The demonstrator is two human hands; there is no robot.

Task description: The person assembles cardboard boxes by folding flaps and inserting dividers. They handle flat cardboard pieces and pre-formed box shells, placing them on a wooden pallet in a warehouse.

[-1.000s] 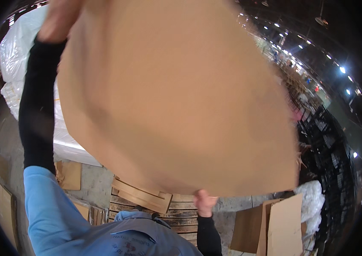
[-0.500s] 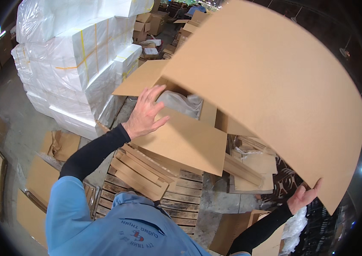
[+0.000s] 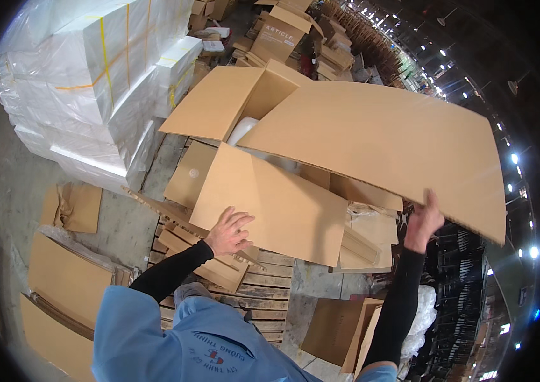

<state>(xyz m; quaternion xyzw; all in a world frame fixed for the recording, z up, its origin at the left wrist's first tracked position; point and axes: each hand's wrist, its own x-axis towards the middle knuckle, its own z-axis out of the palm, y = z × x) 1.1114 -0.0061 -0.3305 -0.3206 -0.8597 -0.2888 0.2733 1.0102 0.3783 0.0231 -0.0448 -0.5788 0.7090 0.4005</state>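
Upper left of frame: tall stack of white wrapped blocks (image 3: 101, 70), strapped yellow and orange, apart from the work. Centre: open carton (image 3: 270, 95), one flap splayed to its left, front flap (image 3: 276, 207) slanting toward the wearer; some white material (image 3: 242, 130) shows inside. Slatted pallet (image 3: 270, 274) below centre.

Large cardboard sheet (image 3: 384, 143): centre to right of frame, partly over the carton's opening. Long axis runs left to right, dipping toward the right; the near left corner points at the opening, the opposite end reaches out past the carton, its lowest corner at far right. Corrugated near edge faces the wearer. Whether the far edge joins the carton, cannot tell.

Step in hand, as judged: one-handed handling of the sheet across the open carton. The next move seems to call for a firm hold on that near edge and some support for the left end, which could swing or snag on the flaps.

Right hand (image 3: 424, 224), right of centre: grasping the sheet's near edge, one digit up on its face. Left hand (image 3: 228, 233), below centre: unclenched, fingers spread, holding nothing visible; it overlaps the front flap's lower left edge, contact unclear.
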